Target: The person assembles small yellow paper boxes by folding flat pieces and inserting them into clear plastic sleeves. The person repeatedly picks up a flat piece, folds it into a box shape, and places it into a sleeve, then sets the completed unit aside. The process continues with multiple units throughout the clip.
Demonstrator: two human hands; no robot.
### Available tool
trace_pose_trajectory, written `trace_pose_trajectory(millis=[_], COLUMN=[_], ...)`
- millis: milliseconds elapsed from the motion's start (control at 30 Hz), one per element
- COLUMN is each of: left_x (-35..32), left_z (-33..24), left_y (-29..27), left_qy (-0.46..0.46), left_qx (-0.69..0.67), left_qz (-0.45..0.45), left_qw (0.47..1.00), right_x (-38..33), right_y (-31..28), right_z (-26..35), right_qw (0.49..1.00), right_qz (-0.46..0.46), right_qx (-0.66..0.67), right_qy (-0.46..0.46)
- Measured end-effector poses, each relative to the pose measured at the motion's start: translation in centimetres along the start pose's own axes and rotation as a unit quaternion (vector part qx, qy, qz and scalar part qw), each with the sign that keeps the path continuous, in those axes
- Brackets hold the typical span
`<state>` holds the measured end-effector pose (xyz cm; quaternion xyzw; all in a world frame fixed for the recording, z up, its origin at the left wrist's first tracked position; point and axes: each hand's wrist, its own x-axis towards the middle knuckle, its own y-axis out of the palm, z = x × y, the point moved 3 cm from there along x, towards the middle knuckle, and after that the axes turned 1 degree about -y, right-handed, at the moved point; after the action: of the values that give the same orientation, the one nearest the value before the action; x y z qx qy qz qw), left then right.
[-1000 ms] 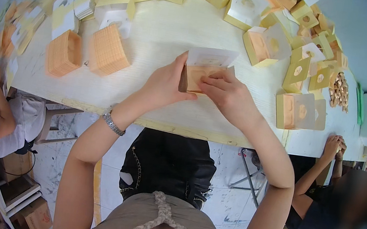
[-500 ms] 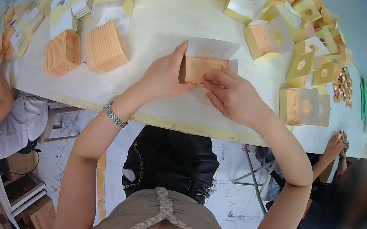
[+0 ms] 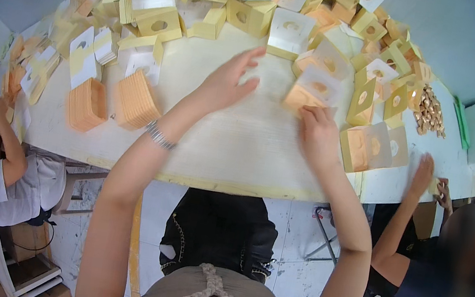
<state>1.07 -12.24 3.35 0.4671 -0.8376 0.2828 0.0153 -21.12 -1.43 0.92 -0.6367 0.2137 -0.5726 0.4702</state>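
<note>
A small carton box (image 3: 302, 94) with a peach-coloured inner tray stands on the table just right of the middle, its white-lined lid with a cut-out hole raised. My right hand (image 3: 318, 137) has its fingertips closed on the near edge of this box; that hand is slightly blurred. My left hand (image 3: 227, 83) hovers over the bare tabletop, fingers apart and nothing in them. Two nested stacks of peach trays, a left stack (image 3: 87, 105) and a right stack (image 3: 136, 102), sit to the left of my left forearm.
Yellow cartons (image 3: 250, 16) crowd the far edge of the white table (image 3: 219, 146). At the right lie another open box (image 3: 366, 148) and a pile of gold-coloured pieces (image 3: 431, 113). One co-worker (image 3: 413, 248) sits at the right, another (image 3: 7, 169) at the left.
The box has moved from between my hands to the far right, beside another open one. My left hand has let go of it and opened. The view has shifted slightly.
</note>
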Motion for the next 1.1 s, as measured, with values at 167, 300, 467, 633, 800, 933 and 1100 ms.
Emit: trace_pose_trajectory(millis=[167, 300, 467, 633, 800, 933, 1100], left_x=[7.9, 3.1, -9.0, -18.0, -16.0, -16.3, -17.0], left_z=[2.5, 2.4, -3.5, -3.3, 2.0, 2.1, 0.7], left_y=[2.9, 3.7, 1.6, -10.0, -14.1, -13.1, -14.2], left_qy=[-0.002, 0.106, 0.106, 0.030, -0.090, -0.104, -0.098], left_qx=[0.400, 0.500, 0.445, 0.449, 0.439, 0.457, 0.522], left_qz=[-0.006, -0.055, -0.137, -0.302, -0.148, -0.097, -0.131], left_qw=[0.916, 0.858, 0.879, 0.840, 0.881, 0.878, 0.837], right_x=[0.6, 0.5, 3.0, 10.3, 14.9, 13.9, 13.7], right_y=[0.8, -1.3, -2.8, 1.4, 10.0, 11.7, 5.1], right_z=[-4.7, -2.1, 8.7, 20.5, 23.1, 21.7, 19.1], right_qw=[0.983, 0.976, 0.962, 0.872, 0.801, 0.717, 0.677], right_qz=[-0.125, -0.172, -0.173, 0.051, 0.350, 0.339, 0.285], right_qx=[-0.108, -0.129, 0.181, 0.486, 0.460, 0.562, 0.634], right_qy=[0.075, 0.025, -0.106, 0.023, 0.154, 0.233, 0.242])
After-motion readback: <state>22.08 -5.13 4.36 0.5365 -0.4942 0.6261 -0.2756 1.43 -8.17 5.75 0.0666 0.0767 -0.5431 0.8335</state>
